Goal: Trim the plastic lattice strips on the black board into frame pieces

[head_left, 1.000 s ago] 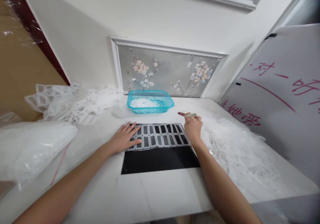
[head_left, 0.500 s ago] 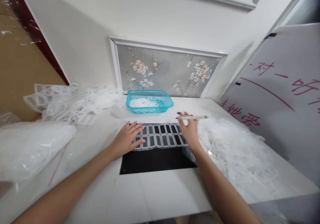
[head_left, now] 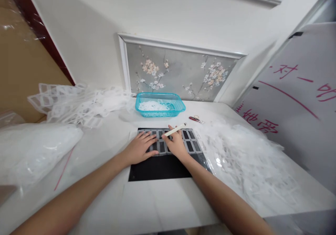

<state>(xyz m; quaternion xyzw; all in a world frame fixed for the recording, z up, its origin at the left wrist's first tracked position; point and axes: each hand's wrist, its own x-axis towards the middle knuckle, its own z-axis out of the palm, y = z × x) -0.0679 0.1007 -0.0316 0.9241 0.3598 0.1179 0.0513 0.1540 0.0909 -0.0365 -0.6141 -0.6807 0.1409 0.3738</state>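
Observation:
A translucent white sheet with two rows of slot-shaped cells [head_left: 196, 146] lies on a black mat [head_left: 160, 168]. My left hand [head_left: 139, 148] rests flat on the left end of the sheet, its fingers spread. In my right hand [head_left: 177, 146] is a slim white pen-like tool [head_left: 175, 129], held between thumb and fingers. It slants down to the left, with its lower end near the middle of the sheet. Whether that end touches a cell I cannot tell, as the fingers cover it. Some cells show plain black, others look greyish.
Behind the mat stands a blue plastic basket [head_left: 160, 114] with white scraps. A red pocketknife-like object [head_left: 194, 118] lies right of it. White cut-out sheets [head_left: 86, 105] pile up at left, above a full plastic bag [head_left: 36, 151]. More clear plastic pieces [head_left: 244, 158] heap at right.
My right hand has moved left with the pen-like tool, from the sheet's right end to its middle, and the tool has tilted. My left hand stays on the sheet. The view has shifted slightly.

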